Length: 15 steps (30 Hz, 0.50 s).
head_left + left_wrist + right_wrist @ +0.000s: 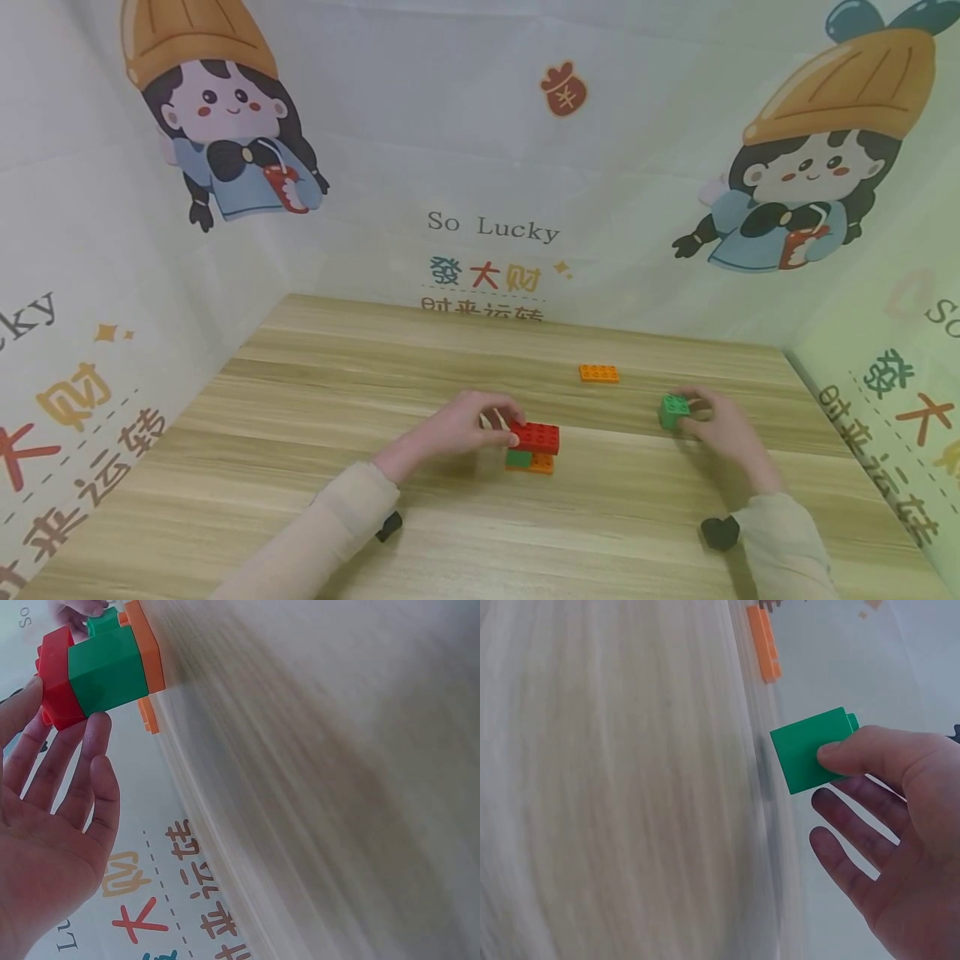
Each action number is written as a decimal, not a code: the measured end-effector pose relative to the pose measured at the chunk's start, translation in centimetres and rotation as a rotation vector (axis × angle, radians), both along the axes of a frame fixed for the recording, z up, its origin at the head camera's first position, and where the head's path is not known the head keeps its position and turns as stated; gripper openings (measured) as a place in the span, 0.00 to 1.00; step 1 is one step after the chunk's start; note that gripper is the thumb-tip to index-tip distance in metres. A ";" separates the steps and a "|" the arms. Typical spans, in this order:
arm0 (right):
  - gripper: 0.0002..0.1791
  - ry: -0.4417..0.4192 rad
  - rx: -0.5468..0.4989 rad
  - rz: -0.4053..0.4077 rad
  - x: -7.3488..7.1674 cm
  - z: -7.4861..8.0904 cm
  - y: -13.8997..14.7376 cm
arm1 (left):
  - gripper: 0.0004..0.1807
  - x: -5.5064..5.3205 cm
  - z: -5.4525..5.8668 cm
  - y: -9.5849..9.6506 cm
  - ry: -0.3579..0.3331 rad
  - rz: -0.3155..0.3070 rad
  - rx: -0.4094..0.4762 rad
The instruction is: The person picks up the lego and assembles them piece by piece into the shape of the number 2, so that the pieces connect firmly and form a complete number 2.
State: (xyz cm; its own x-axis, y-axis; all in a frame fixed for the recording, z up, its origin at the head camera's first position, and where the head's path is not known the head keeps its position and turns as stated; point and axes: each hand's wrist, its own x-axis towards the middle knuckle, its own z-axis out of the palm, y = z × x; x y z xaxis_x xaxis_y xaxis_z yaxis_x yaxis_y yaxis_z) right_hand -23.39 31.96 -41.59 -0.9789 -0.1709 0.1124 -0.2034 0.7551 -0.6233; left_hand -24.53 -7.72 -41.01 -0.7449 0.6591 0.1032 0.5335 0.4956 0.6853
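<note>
In the head view my left hand (480, 421) pinches the left end of a red brick (538, 437) between thumb and fingers. Beneath the red brick is a green brick (111, 671), which stands on an orange plate (543, 465) on the table. The red brick overhangs the orange plate's right half, where studs show. Off to the right, my right hand (717, 421) pinches a second green brick (674, 411) with thumb and fingertips. In the right wrist view this brick (810, 750) is tilted, its studs toward the palm, while the lower fingers spread apart.
Another orange plate (599, 373) lies flat, studs up, farther back on the wooden table (420, 350). Printed cloth walls (487, 158) enclose the table at the back and both sides. Black pieces (720, 533) sit at both sleeve cuffs.
</note>
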 end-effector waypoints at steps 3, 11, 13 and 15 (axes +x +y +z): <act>0.24 0.011 -0.014 0.000 -0.1 0.0 -0.3 | 0.11 0.0 0.0 0.0 -0.007 0.007 -0.001; 0.23 0.090 -0.037 0.029 -0.2 0.8 -1.7 | 0.11 0.1 0.0 0.0 -0.010 0.010 0.004; 0.23 0.114 -0.038 0.036 -0.1 1.0 -2.1 | 0.11 0.1 0.0 0.0 -0.010 0.011 0.004; 0.23 0.128 -0.040 0.036 -0.1 1.3 -2.5 | 0.11 0.1 0.0 0.0 -0.010 0.011 0.005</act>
